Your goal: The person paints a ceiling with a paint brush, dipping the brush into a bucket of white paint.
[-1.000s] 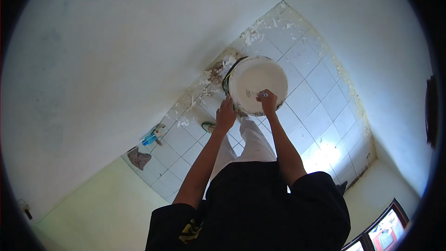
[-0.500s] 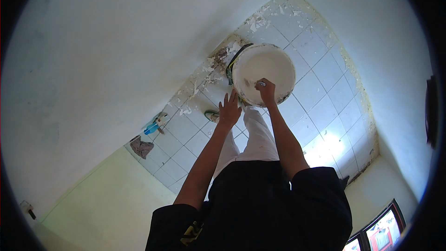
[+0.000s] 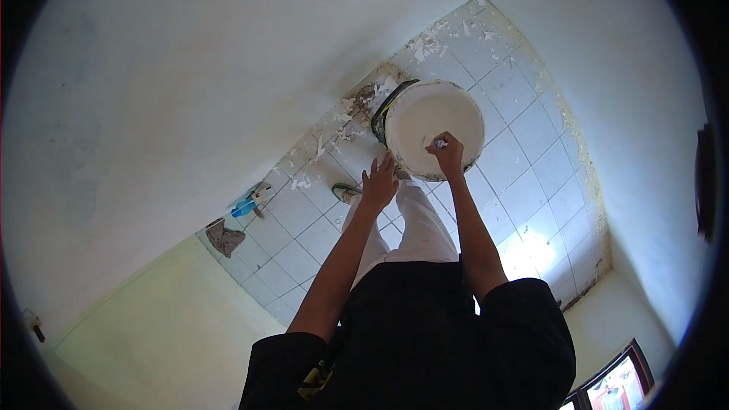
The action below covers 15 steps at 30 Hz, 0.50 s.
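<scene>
A large round bucket with pale creamy liquid in it stands in front of my feet. Over its lower part, my right hand is closed round a small light-coloured handle; what lies below the handle cannot be made out. Just outside the bucket's lower left rim is my left hand, fingers spread and nothing in it, the fingertips close to the rim. A dark band or strap shows along the bucket's left side.
White flakes litter the tiled floor along the wall. A blue and white object and a crumpled brown cloth lie by the wall at the left. A window is at the lower right.
My right hand and the handle have shifted slightly right and down within the bucket. My left hand is a little further right and lower. The whole view has also shifted slightly.
</scene>
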### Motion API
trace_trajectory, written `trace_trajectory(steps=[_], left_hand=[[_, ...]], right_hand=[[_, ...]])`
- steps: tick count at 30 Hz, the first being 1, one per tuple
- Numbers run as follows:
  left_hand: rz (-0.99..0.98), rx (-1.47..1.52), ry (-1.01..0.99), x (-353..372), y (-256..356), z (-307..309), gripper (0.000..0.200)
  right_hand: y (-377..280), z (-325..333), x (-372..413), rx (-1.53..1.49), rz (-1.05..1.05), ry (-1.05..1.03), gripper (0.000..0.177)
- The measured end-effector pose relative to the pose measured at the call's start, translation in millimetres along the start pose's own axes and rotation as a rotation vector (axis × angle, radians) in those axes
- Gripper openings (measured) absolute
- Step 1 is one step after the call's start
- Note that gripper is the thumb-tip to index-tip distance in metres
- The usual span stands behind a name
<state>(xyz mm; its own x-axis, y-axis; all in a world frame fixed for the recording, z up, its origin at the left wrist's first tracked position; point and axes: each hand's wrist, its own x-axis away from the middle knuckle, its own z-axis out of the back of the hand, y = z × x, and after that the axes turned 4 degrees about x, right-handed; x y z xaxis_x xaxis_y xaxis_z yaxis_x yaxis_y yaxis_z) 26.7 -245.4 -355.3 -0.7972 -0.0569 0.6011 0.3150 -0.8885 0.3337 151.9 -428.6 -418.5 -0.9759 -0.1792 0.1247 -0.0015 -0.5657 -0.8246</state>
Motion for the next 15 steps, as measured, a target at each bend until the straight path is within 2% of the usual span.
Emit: trace_trajectory(steps=[3, 6, 11, 15], left_hand=[[0.009, 0.010, -0.007, -1, 0, 0, 0.070], [0.014, 0.017, -0.007, -2, 1, -1, 0.070], [0.020, 0.033, -0.004, -3, 2, -2, 0.071], [0.019, 0.036, 0.017, -5, 5, -4, 0.073]], right_hand=[[-3, -3, -3, -0.006, -0.026, -0.012, 0.029], [-4, -6, -8, 0.056, 0.096, -0.027, 0.024], [-16, -8, -13, 0.298, 0.093, -0.204, 0.023], [-15, -11, -15, 0.149, 0.026, -0.175, 0.026]])
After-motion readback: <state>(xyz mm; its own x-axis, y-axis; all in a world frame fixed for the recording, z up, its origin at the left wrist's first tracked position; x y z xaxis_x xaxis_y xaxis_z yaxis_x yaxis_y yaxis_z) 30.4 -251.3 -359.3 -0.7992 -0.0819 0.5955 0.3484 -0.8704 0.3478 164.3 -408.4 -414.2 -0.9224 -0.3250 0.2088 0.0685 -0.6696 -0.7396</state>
